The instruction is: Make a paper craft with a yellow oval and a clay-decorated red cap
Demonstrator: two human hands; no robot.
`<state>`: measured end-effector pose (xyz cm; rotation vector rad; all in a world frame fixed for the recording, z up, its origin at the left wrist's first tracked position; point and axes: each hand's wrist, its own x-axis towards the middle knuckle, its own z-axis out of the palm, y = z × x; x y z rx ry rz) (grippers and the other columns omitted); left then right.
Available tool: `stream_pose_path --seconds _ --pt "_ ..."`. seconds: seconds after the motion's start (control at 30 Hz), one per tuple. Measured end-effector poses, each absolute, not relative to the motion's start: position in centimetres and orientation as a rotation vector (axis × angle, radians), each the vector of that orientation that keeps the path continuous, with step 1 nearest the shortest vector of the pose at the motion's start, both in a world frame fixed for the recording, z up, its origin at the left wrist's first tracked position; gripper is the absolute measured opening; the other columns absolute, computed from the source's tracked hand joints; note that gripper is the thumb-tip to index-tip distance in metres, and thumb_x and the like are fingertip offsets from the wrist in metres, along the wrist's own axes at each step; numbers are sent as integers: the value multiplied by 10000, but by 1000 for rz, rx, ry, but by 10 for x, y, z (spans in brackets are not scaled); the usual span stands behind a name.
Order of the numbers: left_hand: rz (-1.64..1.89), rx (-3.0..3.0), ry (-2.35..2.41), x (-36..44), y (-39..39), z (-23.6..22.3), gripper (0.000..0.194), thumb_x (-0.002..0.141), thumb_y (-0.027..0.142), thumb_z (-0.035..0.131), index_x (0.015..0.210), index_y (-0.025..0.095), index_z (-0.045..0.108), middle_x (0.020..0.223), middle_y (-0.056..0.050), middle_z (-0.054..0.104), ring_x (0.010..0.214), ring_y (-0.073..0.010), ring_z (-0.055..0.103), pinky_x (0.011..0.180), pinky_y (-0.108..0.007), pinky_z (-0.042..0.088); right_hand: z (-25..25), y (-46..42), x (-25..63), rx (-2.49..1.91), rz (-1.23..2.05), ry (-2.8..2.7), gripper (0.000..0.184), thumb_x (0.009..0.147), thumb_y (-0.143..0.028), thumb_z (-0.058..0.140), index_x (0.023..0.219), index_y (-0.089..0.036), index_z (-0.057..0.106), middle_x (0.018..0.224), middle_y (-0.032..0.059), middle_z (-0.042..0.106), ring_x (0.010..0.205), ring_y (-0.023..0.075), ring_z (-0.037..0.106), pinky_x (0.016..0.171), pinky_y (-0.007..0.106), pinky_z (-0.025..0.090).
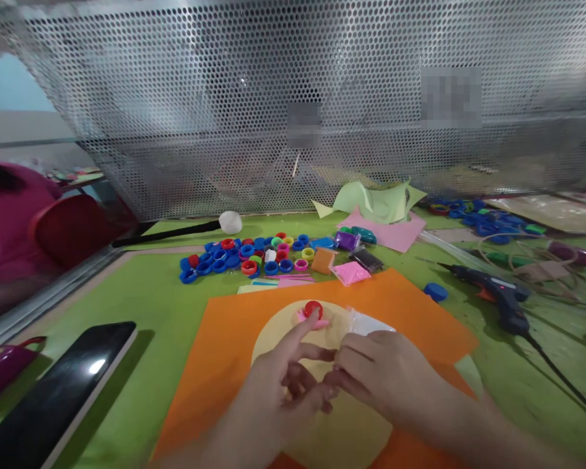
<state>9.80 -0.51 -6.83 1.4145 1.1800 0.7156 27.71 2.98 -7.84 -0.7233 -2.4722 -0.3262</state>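
My left hand (pixel 293 384) is over a pale yellow paper circle (pixel 342 433) on orange paper (pixel 229 345). Its index finger stretches toward a red bottle cap (pixel 313 309) with pink material around it; whether the fingertip touches the cap is unclear. The other fingers are bent and apart. My right hand (pixel 381 365) is closed, thumb and fingertips together right beside my left fingers. Anything pinched there is too small to make out. A whitish clear plastic packet (pixel 374 322) shows just behind the right hand, partly covered by it.
Many coloured bottle caps (pixel 234 257) lie beyond the paper, beside clay-like packets (pixel 352 272). At right is a glue gun (pixel 501 293) with its cord, near a blue cap (pixel 435 291). A phone (pixel 63 391) rests at left. A perforated metal panel (pixel 244 117) stands behind.
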Motion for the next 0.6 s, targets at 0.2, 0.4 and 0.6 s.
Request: stream_pose_path --seconds 0.2,0.4,0.6 --pt "612 1635 1253 94 -4 -74 663 754 256 608 1313 412 287 840 63 652 610 -99 542 602 -210 417 -78 27 273 -779 -185 -2491 524 972 -306 142 639 -177 525 550 -15 522 466 98 467 415 274 192" --pt "746 1516 1197 100 -6 -76 616 744 254 615 1288 364 347 716 65 589 491 -75 512 506 -201 393 -79 22 270 -768 -122 -2564 573 968 -324 78 639 -182 525 551 -7 539 466 108 485 422 274 218" --pt "854 1385 1119 101 -2 -73 681 753 226 608 1326 349 260 624 84 501 470 -65 443 446 -173 388 -76 25 275 -872 -175 -2540 558 964 -357 105 601 -184 492 537 -20 519 427 99 482 402 263 208"
